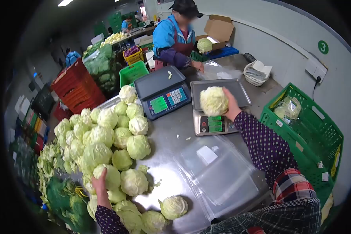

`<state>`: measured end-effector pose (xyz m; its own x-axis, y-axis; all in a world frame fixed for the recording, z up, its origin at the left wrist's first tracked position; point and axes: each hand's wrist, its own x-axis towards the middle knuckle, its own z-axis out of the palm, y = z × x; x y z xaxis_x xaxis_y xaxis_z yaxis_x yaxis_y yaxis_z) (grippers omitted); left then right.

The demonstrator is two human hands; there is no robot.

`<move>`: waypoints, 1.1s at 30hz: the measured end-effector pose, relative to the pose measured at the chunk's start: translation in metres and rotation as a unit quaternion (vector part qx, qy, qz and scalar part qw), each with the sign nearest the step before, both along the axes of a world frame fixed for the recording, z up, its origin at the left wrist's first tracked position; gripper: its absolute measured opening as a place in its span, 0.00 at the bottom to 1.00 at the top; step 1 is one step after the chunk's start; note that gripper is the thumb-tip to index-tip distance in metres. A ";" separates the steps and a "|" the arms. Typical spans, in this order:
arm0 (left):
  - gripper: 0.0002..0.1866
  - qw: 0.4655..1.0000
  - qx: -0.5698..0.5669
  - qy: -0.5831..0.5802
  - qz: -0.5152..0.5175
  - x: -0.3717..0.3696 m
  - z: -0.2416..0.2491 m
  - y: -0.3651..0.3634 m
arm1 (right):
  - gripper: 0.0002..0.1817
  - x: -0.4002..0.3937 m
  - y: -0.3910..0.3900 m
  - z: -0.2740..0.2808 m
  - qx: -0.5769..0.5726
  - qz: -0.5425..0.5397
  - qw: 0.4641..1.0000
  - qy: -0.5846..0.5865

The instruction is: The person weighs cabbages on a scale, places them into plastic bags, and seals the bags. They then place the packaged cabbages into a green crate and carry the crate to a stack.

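Observation:
My right hand (231, 104) is wrapped round the right side of a pale cabbage (213, 101), which is over the front part of a silver scale (241, 92) with a green display. At the lower left, my left hand (100, 183) is on the left side of another cabbage (108, 177) in the large heap (101, 134); its fingers are curved against the leaves. A single cabbage (174, 207) sits near the heap's front right. Clear plastic bags (226, 175) lie flat on the metal table (165, 146) between the heap and my right arm.
A dark blue scale (165, 91) stands behind the heap. Across the table, a co-worker in a blue jacket (165, 37) holds a cabbage (204, 45) and touches a plastic bag (220, 71). A green crate (306, 136) with bagged cabbage (288, 109) is at right; a white basket (255, 78) stands behind.

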<state>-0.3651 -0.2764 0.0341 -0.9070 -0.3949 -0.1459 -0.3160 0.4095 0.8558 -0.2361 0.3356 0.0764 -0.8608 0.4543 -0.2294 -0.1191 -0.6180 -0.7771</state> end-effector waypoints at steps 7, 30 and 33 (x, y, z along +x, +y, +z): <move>0.38 0.979 0.199 0.047 0.006 0.007 -0.007 -0.009 | 0.50 -0.079 0.131 -0.100 0.247 -0.239 0.915 -0.212; 0.29 0.821 -0.063 0.225 -0.521 0.250 -0.061 0.260 | 0.40 0.216 -0.154 -0.088 -0.299 0.036 0.947 0.112; 0.31 0.723 -0.166 0.247 -0.623 0.295 -0.107 0.287 | 0.45 0.269 -0.136 -0.038 -0.204 -0.047 0.974 0.092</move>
<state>-0.0706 0.0107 -0.0728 -0.4979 0.8354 0.2327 0.7866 0.3221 0.5267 0.0333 0.2000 0.0384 -0.8633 0.4365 -0.2535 -0.3036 -0.8503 -0.4299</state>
